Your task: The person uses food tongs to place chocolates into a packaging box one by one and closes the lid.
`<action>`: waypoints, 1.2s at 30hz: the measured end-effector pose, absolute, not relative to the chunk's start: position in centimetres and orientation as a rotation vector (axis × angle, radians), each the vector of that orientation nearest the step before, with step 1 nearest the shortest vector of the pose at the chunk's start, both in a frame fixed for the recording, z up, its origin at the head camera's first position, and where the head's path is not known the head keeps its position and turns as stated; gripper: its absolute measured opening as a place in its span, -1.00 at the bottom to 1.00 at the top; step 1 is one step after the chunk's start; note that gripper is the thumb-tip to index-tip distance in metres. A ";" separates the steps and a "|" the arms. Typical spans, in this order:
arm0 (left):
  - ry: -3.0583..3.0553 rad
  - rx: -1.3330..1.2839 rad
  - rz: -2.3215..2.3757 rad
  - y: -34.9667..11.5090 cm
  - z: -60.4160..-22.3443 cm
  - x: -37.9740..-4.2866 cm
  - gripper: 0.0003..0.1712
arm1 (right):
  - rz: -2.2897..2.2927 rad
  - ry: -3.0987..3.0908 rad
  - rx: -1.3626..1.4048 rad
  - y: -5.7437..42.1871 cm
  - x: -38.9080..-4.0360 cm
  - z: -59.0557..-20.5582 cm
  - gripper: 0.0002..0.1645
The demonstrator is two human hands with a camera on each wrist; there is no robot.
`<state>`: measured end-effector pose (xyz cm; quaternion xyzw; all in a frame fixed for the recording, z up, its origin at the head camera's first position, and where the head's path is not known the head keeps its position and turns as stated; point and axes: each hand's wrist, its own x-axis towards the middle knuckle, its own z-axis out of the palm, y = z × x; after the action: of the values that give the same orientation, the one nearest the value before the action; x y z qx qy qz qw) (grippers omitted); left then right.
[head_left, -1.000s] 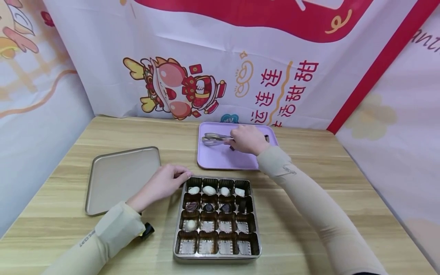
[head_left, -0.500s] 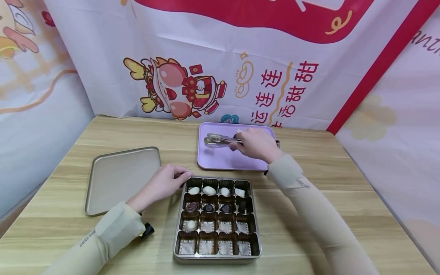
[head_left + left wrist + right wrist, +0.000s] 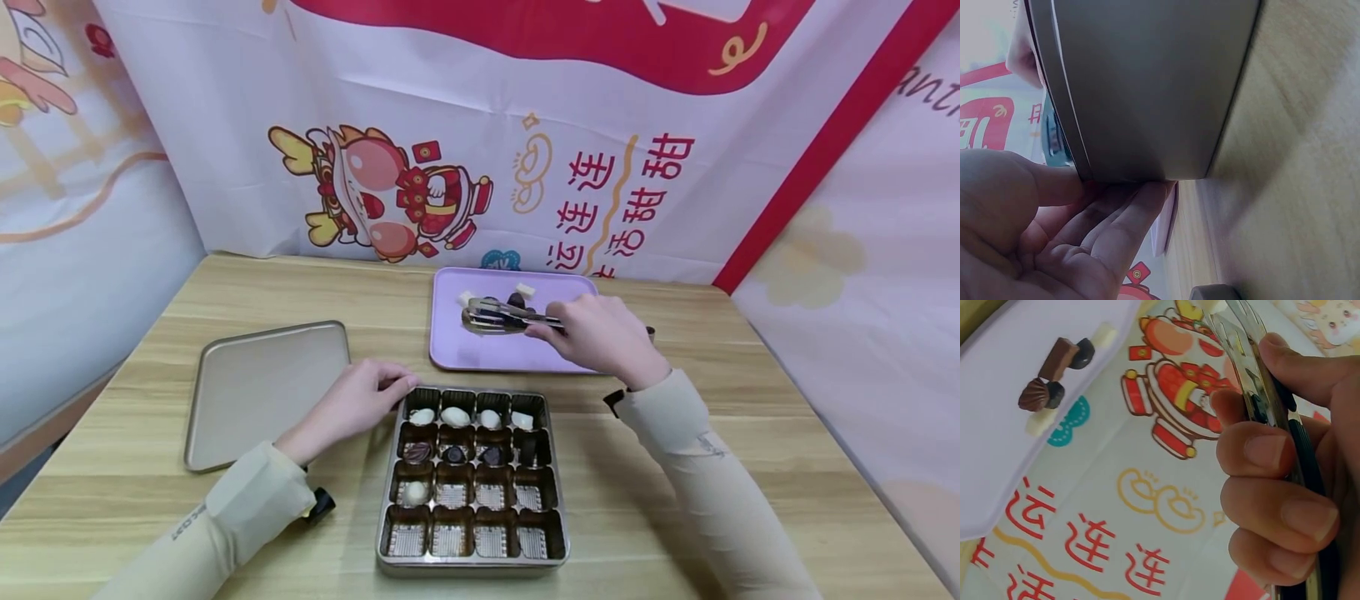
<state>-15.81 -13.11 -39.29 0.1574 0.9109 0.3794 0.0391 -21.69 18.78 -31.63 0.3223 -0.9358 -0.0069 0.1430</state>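
Metal tongs (image 3: 525, 317) are in my right hand (image 3: 603, 337), fingers curled around the handles (image 3: 1297, 444). Their tips hover above the purple tray (image 3: 480, 354); whether they pinch anything cannot be told. On that tray lie a brown chocolate bar (image 3: 1058, 359), a shell-shaped chocolate (image 3: 1033, 395), two dark round ones and white pieces (image 3: 1105, 334). My left hand (image 3: 356, 402) grips the far left corner of a metal chocolate box (image 3: 472, 570), thumb at the rim, fingers against the wall (image 3: 1141, 125). White chocolates (image 3: 456, 417) fill its back row; dark ones (image 3: 417, 452) sit in the second; a white ball (image 3: 415, 493) sits in the third.
A flat metal lid (image 3: 266, 396) lies on the wooden table (image 3: 645, 500) left of the box. Behind the table hangs a printed cloth (image 3: 465, 100), close to the purple tray's back edge.
My right hand has drawn the tongs back right and toward me, uncovering chocolates on the purple tray. The left hand and the box stay in place.
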 end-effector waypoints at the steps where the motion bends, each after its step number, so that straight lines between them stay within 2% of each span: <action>1: 2.792 0.480 1.163 -13.1 -39.3 -15.8 -0.74 | -0.012 -2.688 0.937 19.0 -21.3 -31.6 -0.45; 9: 2.785 0.487 1.170 -13.0 -39.4 -15.8 -0.74 | 0.059 -2.533 1.063 20.2 -16.9 -30.3 -0.52; 20: 2.777 0.516 1.175 -13.1 -39.3 -15.8 -0.75 | 0.074 -2.388 1.332 19.1 -11.3 -29.3 -0.56; 25: 2.765 0.508 1.183 -13.1 -39.4 -15.9 -0.73 | 0.073 -2.374 1.454 18.4 -10.4 -29.6 -0.57; 36: 2.759 0.497 1.175 -13.3 -39.4 -16.1 -0.74 | 0.006 -2.409 1.462 18.0 -10.1 -29.9 -0.50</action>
<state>-16.07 -13.25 -39.36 0.1632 0.9065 0.3860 0.0511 -10.13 17.97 -29.91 0.5121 -0.8437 0.0020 0.1610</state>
